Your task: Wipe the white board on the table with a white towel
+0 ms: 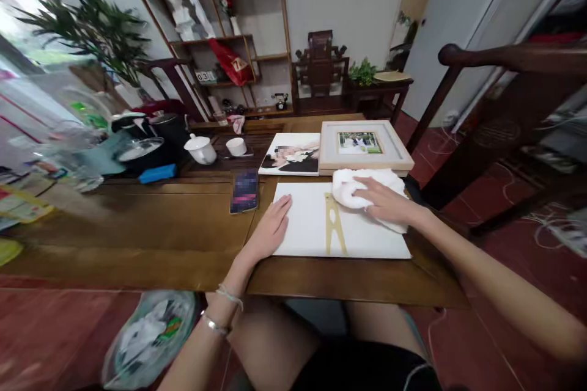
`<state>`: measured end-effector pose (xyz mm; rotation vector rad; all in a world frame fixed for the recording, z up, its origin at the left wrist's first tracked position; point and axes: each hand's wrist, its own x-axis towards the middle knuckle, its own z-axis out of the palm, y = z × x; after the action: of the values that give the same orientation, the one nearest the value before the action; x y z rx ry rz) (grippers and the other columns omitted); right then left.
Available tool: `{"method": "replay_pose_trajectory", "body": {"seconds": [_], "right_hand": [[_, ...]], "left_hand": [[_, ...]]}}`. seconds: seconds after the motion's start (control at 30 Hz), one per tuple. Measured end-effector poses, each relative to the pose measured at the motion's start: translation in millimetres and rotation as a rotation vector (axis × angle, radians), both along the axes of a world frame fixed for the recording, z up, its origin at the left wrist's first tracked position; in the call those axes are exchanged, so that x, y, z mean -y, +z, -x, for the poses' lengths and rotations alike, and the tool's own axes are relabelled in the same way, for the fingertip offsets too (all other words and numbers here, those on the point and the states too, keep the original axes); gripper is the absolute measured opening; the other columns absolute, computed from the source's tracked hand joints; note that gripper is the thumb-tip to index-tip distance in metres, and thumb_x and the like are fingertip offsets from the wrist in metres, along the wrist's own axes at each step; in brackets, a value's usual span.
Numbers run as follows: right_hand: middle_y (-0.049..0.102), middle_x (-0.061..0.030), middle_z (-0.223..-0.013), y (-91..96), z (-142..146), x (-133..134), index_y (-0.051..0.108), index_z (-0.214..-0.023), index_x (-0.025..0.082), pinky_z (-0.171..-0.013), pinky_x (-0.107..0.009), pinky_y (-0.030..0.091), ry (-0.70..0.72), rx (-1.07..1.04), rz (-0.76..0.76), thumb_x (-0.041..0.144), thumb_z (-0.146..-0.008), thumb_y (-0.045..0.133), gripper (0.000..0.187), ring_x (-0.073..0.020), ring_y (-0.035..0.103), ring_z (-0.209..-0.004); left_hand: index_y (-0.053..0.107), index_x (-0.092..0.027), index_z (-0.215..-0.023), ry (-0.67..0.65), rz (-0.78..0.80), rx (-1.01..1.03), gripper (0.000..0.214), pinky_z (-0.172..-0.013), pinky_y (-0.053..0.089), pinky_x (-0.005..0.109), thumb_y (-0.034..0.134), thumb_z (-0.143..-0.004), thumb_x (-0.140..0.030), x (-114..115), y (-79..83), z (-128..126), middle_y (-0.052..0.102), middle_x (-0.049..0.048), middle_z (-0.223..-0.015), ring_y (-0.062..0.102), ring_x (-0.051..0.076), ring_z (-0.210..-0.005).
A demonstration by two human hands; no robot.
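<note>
A white rectangular panel [302, 226] lies flat on the wooden table in front of me. On its face is a tan A-shaped stand leg [333, 235] with cut-out holes. My left hand [270, 229] rests flat on the panel's left edge, fingers stretched out and holding nothing. A bunched white cloth [392, 182] covers the panel's upper right part, and my right hand [380, 198] grips it from above, pressing it down. The cloth hides that corner of the panel.
Behind the panel lie a photo print [288, 156] and a pale framed photo [398, 143]. A phone [244, 191] is left of the panel. Farther left are a lidded white cup [200, 149], a small white cup [236, 146] and a blue block [157, 173]. A bin [186, 305] stands below.
</note>
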<state>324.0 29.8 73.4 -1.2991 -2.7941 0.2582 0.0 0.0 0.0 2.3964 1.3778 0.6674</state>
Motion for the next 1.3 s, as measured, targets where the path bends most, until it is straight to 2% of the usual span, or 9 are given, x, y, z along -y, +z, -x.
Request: {"method": "replay_pose_trajectory", "body": {"seconds": [0.13, 0.37, 0.43, 0.53, 0.7, 0.8, 0.9, 1.13, 1.3], "right_hand": [[0.046, -0.0182, -0.141, -7.0, 3, 10, 0.062, -0.115, 0.011, -0.109, -0.058, 0.024, 0.037, -0.001, -0.032, 0.005, -0.066, 0.046, 0.052, -0.0362, 0.024, -0.139], [0.028, -0.0033, -0.155, -11.4, -11, 118, 0.069, -0.094, 0.02, -0.113, -0.062, 0.012, 0.177, -0.04, 0.02, 0.001, -0.055, 0.046, 0.049, -0.0339, 0.004, -0.144], [0.027, -0.0017, -0.155, -9.5, -13, 133, 0.069, -0.091, 0.021, -0.113, -0.062, 0.012, 0.191, -0.038, 0.042, 0.001, -0.055, 0.046, 0.047, -0.0335, 0.002, -0.144], [0.03, -0.0026, -0.154, -6.2, -12, 119, 0.068, -0.095, 0.02, -0.114, -0.06, 0.014, 0.195, -0.039, 0.054, 0.0, -0.055, 0.045, 0.05, -0.0311, 0.006, -0.144], [0.038, -0.0119, -0.149, -4.5, 1, 45, 0.065, -0.108, 0.015, -0.112, -0.06, 0.018, 0.1, -0.043, 0.039, 0.001, -0.061, 0.045, 0.053, -0.0322, 0.017, -0.142], [0.04, -0.0163, -0.146, -6.9, 13, 20, 0.062, -0.114, 0.013, -0.111, -0.061, 0.019, 0.041, -0.048, 0.015, 0.002, -0.063, 0.045, 0.055, -0.0339, 0.02, -0.141], [0.035, -0.0133, -0.15, -10.5, 20, 34, 0.065, -0.111, 0.015, -0.109, -0.066, 0.015, 0.052, -0.033, -0.015, 0.003, -0.062, 0.047, 0.053, -0.0363, 0.015, -0.142], [0.028, -0.0096, -0.154, -7.7, 15, 113, 0.071, -0.099, 0.019, -0.109, -0.067, 0.011, 0.192, 0.018, 0.041, 0.002, -0.059, 0.053, 0.047, -0.0396, 0.005, -0.142], [0.03, -0.0103, -0.153, -5.4, 23, 85, 0.068, -0.105, 0.018, -0.109, -0.064, 0.017, 0.141, 0.05, 0.003, 0.003, -0.063, 0.053, 0.048, -0.0388, 0.012, -0.142]], "left_hand": [[0.039, -0.013, -0.141, -0.003, -0.009, 0.01, 0.048, -0.119, 0.02, 0.046, 0.029, -0.096, -0.027, -2, -2.1, 1, 0.035, 0.0126, -0.15, 0.028, 0.022, -0.142], [0.036, -0.015, -0.143, 0.003, -0.005, 0.009, 0.049, -0.118, 0.02, 0.049, 0.028, -0.096, -0.026, -1, -1.5, 0, 0.033, 0.0121, -0.152, 0.028, 0.022, -0.142], [0.036, -0.014, -0.143, 0.007, -0.001, 0.009, 0.049, -0.118, 0.02, 0.049, 0.028, -0.096, -0.026, -1, -1.2, -1, 0.033, 0.0122, -0.152, 0.027, 0.023, -0.142], [0.037, -0.014, -0.142, 0.009, -0.003, 0.013, 0.049, -0.118, 0.019, 0.049, 0.029, -0.096, -0.026, -1, -0.7, 0, 0.034, 0.0124, -0.151, 0.028, 0.023, -0.142], [0.038, -0.016, -0.142, -0.002, -0.002, 0.019, 0.048, -0.118, 0.02, 0.049, 0.029, -0.096, -0.026, -1, -0.4, 1, 0.035, 0.0113, -0.151, 0.028, 0.023, -0.142], [0.038, -0.017, -0.142, 0.0, -0.001, 0.027, 0.048, -0.118, 0.019, 0.049, 0.03, -0.096, -0.027, -2, -0.8, 1, 0.036, 0.0106, -0.151, 0.028, 0.022, -0.142], [0.038, -0.017, -0.142, 0.004, -0.003, 0.031, 0.048, -0.118, 0.019, 0.05, 0.03, -0.096, -0.027, -2, -1.2, 1, 0.036, 0.0103, -0.151, 0.028, 0.022, -0.142], [0.038, -0.013, -0.142, 0.016, -0.004, 0.007, 0.049, -0.118, 0.02, 0.049, 0.029, -0.096, -0.026, -1, -1.4, -1, 0.034, 0.013, -0.151, 0.028, 0.023, -0.142], [0.038, -0.015, -0.142, 0.015, 0.001, 0.007, 0.049, -0.118, 0.02, 0.048, 0.029, -0.096, -0.027, 0, 0.7, -1, 0.035, 0.0117, -0.151, 0.028, 0.022, -0.142]]}}
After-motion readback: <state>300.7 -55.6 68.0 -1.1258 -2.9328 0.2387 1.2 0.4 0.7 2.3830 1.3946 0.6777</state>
